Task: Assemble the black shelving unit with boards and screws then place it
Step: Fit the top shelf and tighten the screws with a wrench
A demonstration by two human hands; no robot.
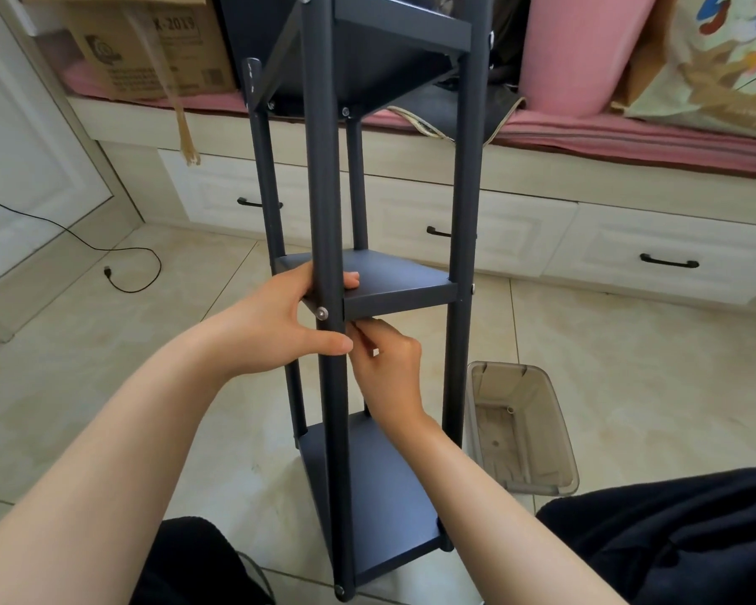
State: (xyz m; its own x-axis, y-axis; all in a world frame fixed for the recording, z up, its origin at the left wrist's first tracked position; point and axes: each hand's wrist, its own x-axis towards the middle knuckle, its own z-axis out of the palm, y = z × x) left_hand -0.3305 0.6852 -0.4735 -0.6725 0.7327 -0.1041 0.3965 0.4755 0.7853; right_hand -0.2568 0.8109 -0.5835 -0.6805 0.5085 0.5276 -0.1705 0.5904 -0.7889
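Observation:
The black shelving unit (pixel 461 211) stands upright on the tiled floor in front of me, with three boards fixed between its round poles. My left hand (pixel 276 323) grips the near pole (pixel 324 189) at the middle board (pixel 393 275), fingers over the board's corner and thumb across the pole. A silver screw (pixel 322 313) sits in that pole at the joint. Just below the board's front edge, my right hand (pixel 387 364) has its fingers curled, pinching something small behind the pole; what it holds is hidden.
A clear plastic bin (pixel 537 478) stands on the floor to the right of the unit. White drawers (pixel 520 242) run along the back under a pink-covered bench with a cardboard box (pixel 149 50). A black cable (pixel 119 272) lies at the left. My dark-clad knees flank the unit's base.

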